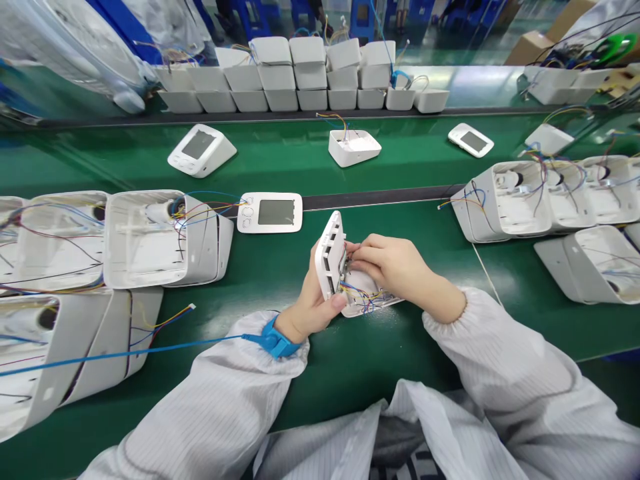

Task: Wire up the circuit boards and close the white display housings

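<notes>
My left hand [316, 301] grips a white device panel [330, 257], tilted up on edge with slots along its face. Beneath and to the right of it lies a white housing [373, 293] with coloured wires [367, 297] running inside. My right hand [387, 263] has its fingers pinched together at the gap between panel and housing; whatever is in that pinch is hidden, perhaps part of the wiring. Around my left wrist sits a blue wrist strap [274, 339] with a blue cord. Just beyond my hands rests a white panel with a grey screen [270, 213].
Open white housings [145, 267] with wires and cylinders stand at left, and more housings [520, 200] at right. On the green belt are an assembled device [200, 150], a wired housing [355, 148] and a screen panel [471, 140]. Stacked white housings [295, 73] line the back.
</notes>
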The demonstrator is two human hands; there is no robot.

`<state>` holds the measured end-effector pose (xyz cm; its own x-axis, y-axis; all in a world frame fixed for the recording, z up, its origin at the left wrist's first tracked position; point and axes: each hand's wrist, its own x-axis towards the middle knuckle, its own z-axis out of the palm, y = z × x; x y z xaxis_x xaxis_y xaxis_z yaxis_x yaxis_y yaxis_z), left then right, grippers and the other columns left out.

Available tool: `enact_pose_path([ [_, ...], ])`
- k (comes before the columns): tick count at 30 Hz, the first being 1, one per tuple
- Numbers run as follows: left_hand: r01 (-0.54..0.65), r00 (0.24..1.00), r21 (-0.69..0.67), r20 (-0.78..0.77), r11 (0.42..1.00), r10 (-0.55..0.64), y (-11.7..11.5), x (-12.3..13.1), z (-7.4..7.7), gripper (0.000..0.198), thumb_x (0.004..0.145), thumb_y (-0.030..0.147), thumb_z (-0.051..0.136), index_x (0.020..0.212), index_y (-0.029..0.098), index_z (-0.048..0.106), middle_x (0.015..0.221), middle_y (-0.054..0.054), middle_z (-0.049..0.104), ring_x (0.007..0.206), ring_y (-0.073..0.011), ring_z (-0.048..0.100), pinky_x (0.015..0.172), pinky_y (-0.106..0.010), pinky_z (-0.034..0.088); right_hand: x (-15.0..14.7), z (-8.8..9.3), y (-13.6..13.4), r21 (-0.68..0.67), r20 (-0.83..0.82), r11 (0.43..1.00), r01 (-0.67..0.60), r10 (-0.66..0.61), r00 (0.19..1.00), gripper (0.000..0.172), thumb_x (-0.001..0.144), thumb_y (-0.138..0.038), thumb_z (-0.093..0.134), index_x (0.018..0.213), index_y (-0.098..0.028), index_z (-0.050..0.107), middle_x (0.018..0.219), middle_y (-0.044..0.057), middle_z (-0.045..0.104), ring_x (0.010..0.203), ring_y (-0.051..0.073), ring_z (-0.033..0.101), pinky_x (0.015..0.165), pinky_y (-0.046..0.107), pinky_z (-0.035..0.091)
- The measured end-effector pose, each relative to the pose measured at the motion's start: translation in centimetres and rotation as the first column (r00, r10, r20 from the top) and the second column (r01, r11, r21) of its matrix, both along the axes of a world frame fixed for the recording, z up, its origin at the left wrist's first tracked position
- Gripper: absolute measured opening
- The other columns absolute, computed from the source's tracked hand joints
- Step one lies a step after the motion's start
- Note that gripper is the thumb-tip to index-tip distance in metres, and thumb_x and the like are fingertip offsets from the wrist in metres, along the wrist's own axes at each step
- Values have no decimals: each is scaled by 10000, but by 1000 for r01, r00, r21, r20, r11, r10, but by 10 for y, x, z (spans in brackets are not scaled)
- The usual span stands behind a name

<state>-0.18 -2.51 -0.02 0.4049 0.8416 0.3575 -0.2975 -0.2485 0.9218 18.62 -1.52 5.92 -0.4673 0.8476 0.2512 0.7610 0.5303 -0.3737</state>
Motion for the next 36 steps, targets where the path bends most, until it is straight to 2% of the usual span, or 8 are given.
enact_pose_path([
  [9, 21, 999, -15, -28, 1000, -21, 0, -3, 5, 728, 831, 580, 618, 1437, 235, 410, 1412, -138, 512, 1293, -339, 517, 1119, -511, 408, 1, 1, 0, 50, 28, 996, -72, 71, 997, 245, 979, -229, 507, 905, -186, 737, 880, 40, 687, 819, 160, 617, 677, 277, 416],
  [15, 33, 997, 45, -67, 998, -30, -1, -1, 10, 723, 865, 537, 598, 1482, 229, 380, 1483, -135, 478, 1371, -348, 454, 1180, -508, 331, 1, -2, 1, 136, 46, 982, -133, 128, 991, 233, 950, -170, 499, 942, -177, 731, 907, 59, 696, 830, 171, 606, 703, 289, 428],
  [21, 27, 995, 94, -102, 995, -17, 1, 4, 13, 787, 862, 556, 605, 1519, 226, 322, 1502, -138, 463, 1350, -357, 476, 1155, -516, 363, -1, -7, 2, 211, 129, 974, -77, 51, 990, 288, 979, -227, 488, 786, -170, 694, 757, 39, 647, 694, 158, 557, 603, 304, 339],
  [24, 30, 993, 116, -121, 993, -16, 1, 5, 13, 806, 866, 569, 597, 1535, 239, 292, 1514, -129, 450, 1365, -362, 459, 1159, -521, 362, -2, -11, 2, 243, 173, 968, -69, 27, 985, 266, 971, -233, 515, 781, -162, 688, 737, 39, 624, 647, 150, 528, 571, 308, 285],
  [28, 48, 993, 81, -112, 996, -39, 0, 2, 11, 824, 862, 566, 610, 1542, 259, 260, 1515, -124, 440, 1384, -354, 439, 1178, -526, 340, -2, -5, 0, 127, 132, 992, -29, 12, 991, 239, 972, -250, 540, 829, -167, 713, 799, 47, 653, 702, 153, 569, 589, 296, 315],
  [31, 51, 994, 30, -96, 998, -48, -1, -1, 8, 831, 860, 561, 618, 1535, 250, 246, 1505, -139, 435, 1387, -345, 435, 1176, -536, 339, 4, 10, -3, -36, -82, 999, 1, -3, 997, 232, 985, -297, 540, 906, -187, 729, 893, 45, 679, 801, 151, 609, 670, 273, 393],
  [33, 52, 996, 2, -77, 999, -51, -1, -2, 8, 819, 856, 569, 619, 1516, 233, 270, 1486, -152, 440, 1380, -349, 440, 1165, -547, 351, 10, 23, -6, -170, -225, 977, -125, 85, 971, 218, 938, -385, 622, 942, -193, 724, 887, 29, 671, 792, 142, 604, 705, 264, 425],
  [36, 60, 997, -24, -53, 998, -62, -1, -2, 8, 798, 843, 574, 633, 1482, 211, 323, 1459, -163, 448, 1367, -353, 448, 1153, -556, 365, 18, 38, -12, -285, -289, 894, -346, 263, 920, 239, 853, -423, 725, 903, -189, 712, 783, 0, 627, 739, 138, 568, 726, 274, 439],
])
